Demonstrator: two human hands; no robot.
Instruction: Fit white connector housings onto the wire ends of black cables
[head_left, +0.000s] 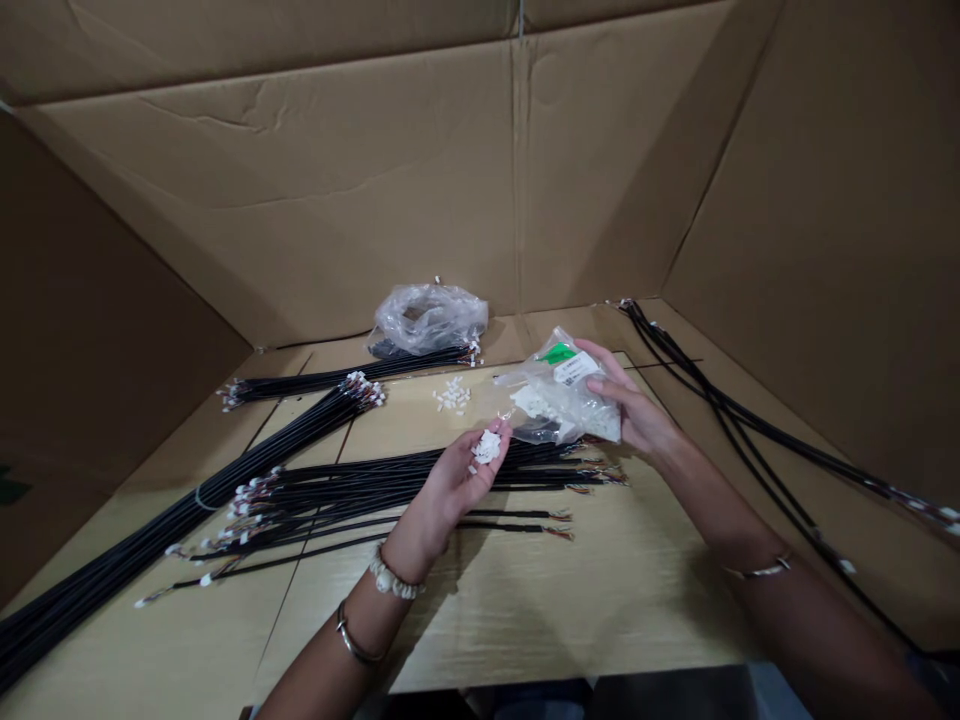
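My left hand (461, 468) is cupped palm up, cradling a small heap of white plastic connector housings (487, 447). Just right of it, my right hand (630, 400) grips a clear plastic bag (559, 395) with a white label and a green patch. More white pieces show inside the bag, whose mouth points toward my left palm. Behind my left hand, a loose cluster of small white connector housings (452, 396) lies on the table. Below both hands runs a row of black cables (382, 485), with white connectors at the left ends and bare coloured wires at the right.
A thick tied bundle of black cables (247, 470) crosses the table's left side. Behind it lie another cable bundle (352, 373) and a crumpled clear bag (431, 318). Long black cables (750, 415) run along the right. Cardboard walls (375, 180) enclose the back and sides.
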